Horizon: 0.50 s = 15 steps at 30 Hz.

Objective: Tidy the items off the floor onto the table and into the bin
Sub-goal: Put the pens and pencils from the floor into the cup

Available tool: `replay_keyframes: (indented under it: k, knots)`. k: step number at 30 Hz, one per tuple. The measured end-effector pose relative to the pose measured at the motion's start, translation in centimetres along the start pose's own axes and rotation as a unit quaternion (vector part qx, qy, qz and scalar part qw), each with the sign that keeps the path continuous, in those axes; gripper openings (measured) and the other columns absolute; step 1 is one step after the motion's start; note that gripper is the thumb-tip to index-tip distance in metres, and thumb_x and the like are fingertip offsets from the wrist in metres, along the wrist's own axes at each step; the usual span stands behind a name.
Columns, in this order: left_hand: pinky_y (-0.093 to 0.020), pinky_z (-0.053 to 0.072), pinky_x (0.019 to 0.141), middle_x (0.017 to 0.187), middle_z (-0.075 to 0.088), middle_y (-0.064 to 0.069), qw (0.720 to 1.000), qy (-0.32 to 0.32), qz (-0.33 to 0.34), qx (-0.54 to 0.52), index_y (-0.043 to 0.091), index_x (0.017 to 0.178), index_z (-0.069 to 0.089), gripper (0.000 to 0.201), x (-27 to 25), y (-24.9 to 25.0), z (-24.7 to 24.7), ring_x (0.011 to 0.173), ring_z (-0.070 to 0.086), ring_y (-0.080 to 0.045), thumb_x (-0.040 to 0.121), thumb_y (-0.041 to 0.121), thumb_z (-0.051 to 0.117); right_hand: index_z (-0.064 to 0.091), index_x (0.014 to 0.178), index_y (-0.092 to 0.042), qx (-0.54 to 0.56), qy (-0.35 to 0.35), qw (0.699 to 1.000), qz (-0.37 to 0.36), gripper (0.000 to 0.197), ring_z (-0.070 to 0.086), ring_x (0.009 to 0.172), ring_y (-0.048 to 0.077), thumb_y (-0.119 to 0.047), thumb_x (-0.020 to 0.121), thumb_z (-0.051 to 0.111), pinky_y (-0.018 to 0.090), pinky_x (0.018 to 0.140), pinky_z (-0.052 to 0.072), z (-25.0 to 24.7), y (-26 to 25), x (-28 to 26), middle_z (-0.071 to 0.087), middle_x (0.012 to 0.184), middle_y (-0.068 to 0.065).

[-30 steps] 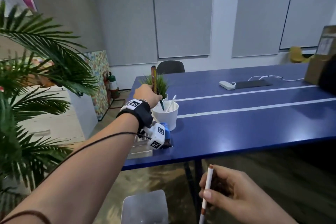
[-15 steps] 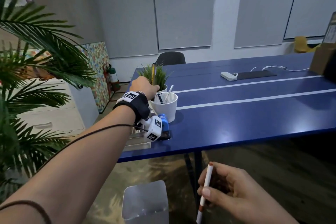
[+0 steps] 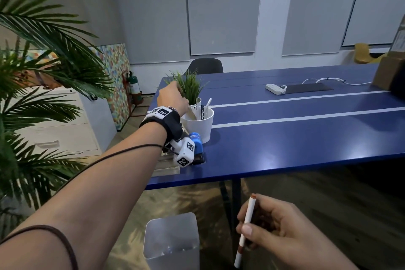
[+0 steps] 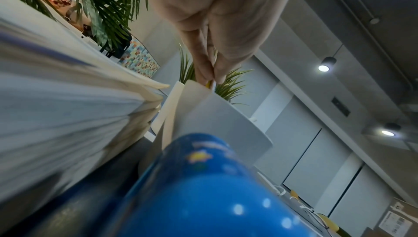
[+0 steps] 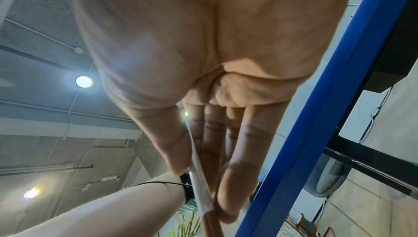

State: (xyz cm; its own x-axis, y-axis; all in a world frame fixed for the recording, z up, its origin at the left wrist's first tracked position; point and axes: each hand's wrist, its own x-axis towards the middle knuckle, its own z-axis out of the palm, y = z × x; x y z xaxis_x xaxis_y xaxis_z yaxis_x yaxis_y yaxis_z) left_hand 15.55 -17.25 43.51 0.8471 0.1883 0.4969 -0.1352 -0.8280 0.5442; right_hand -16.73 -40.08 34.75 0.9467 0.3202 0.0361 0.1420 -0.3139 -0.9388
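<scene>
Blue table (image 3: 285, 138) carried a white cup (image 3: 202, 124); above its rim the left hand (image 3: 173, 98) pinched a pencil (image 4: 209, 83) between closed fingertips. Below the table edge, the right hand (image 3: 278, 232) clamped a white pen (image 3: 245, 232) between thumb and fingers.

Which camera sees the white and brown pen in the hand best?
The head view: the whole white pen shows, held by the right hand. The right wrist view shows only part of it between thumb and fingers. The left wrist view does not show it.

Both hands busy

My left hand (image 3: 173, 98) reached forward, arm outstretched, fingertips (image 4: 207, 74) pinched together — my right hand (image 3: 282, 230) stayed low, fingers curled in a grip.
</scene>
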Motion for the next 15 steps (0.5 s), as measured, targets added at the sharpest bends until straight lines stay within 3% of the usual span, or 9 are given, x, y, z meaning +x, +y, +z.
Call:
replay_keyframes:
  k: [4,8,15]
  knots:
    - [-0.033,0.056,0.079,0.089,0.074,-0.002,1.000,-0.019,0.008,-0.021,0.022,0.094,0.070,0.014,0.0,-0.4,0.2,0.091,0.068,-0.024,0.081,0.020,0.072,0.075,0.097,-0.032,0.000,0.013,1.000,-0.019,0.013,0.077,0.098,0.025,-0.019,0.093,0.077,0.047,0.091,0.063,-0.1,-0.8,0.7,0.077,0.101,0.008]
    - [-0.032,0.056,0.074,0.087,0.073,-0.001,1.000,-0.011,0.011,-0.018,0.023,0.084,0.067,0.009,-0.6,-0.8,-0.4,0.087,0.067,-0.024,0.080,0.029,0.072,0.074,0.099,-0.029,-0.030,0.016,0.998,-0.060,0.013,0.077,0.096,0.023,-0.018,0.094,0.076,0.047,0.091,0.062,-0.3,-2.5,1.8,0.077,0.100,0.004]
    - [-0.028,0.053,0.071,0.070,0.065,0.013,0.994,0.010,0.088,-0.060,0.026,0.081,0.067,0.017,-6.3,-0.7,-5.3,0.077,0.066,-0.011,0.083,0.043,0.068,0.071,0.099,-0.022,-0.078,0.048,0.986,-0.141,0.012,0.079,0.089,0.027,-0.012,0.095,0.075,0.052,0.087,0.063,-2.2,-6.4,5.4,0.076,0.094,0.010]
